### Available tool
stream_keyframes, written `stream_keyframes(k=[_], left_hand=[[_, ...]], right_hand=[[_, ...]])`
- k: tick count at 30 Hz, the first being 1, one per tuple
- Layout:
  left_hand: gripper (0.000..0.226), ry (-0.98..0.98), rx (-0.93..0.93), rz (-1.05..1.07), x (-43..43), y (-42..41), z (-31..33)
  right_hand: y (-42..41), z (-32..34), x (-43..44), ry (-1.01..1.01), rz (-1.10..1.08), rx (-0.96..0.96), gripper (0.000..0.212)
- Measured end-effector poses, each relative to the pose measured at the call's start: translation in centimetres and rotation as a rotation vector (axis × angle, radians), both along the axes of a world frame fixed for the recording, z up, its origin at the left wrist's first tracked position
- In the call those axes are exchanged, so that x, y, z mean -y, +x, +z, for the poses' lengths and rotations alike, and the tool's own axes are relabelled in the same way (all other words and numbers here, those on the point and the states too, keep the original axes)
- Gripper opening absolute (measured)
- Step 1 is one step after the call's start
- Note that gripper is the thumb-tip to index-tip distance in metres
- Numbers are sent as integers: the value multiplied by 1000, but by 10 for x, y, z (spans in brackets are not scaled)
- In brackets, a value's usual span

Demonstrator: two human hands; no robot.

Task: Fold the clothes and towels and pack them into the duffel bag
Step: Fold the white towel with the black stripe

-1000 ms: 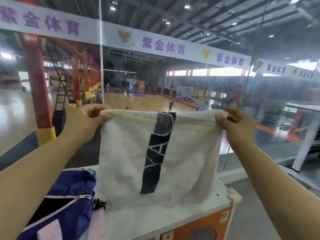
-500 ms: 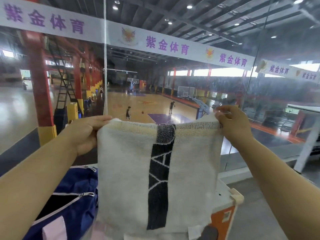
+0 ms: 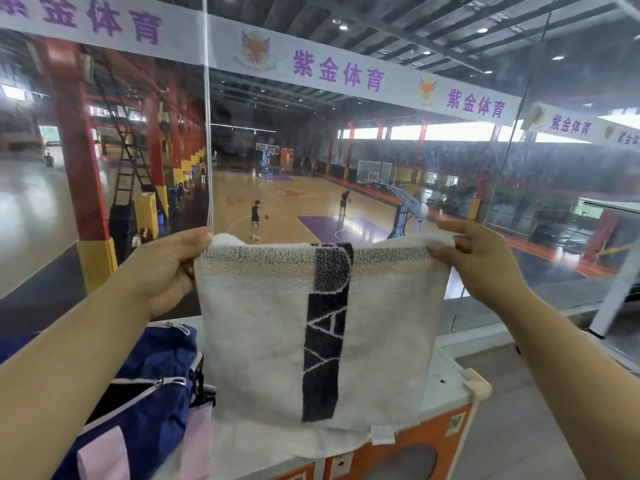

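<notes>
The towel [image 3: 277, 341] hangs folded between the left hand [image 3: 166, 268] and right hand [image 3: 481, 268], both pinching its top corners.

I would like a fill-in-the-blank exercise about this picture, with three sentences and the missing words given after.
1. The left hand and the right hand hold the white towel by its ____ corners.
2. The stripe running down the towel is ____ in colour.
3. The open duffel bag below the left arm is mainly ____.

Missing words: top; black; blue
</notes>
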State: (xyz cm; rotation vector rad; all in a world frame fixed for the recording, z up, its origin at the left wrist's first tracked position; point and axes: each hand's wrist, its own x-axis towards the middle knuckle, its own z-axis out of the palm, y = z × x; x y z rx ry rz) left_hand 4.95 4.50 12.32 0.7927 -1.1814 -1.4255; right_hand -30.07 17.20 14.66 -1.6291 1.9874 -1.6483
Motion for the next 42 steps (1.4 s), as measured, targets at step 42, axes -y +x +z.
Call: stream_keyframes(k=[42], left_hand=[[36, 54, 742, 328, 203, -110, -164]], right_hand=[[-88, -191, 226, 376, -149, 48, 35]])
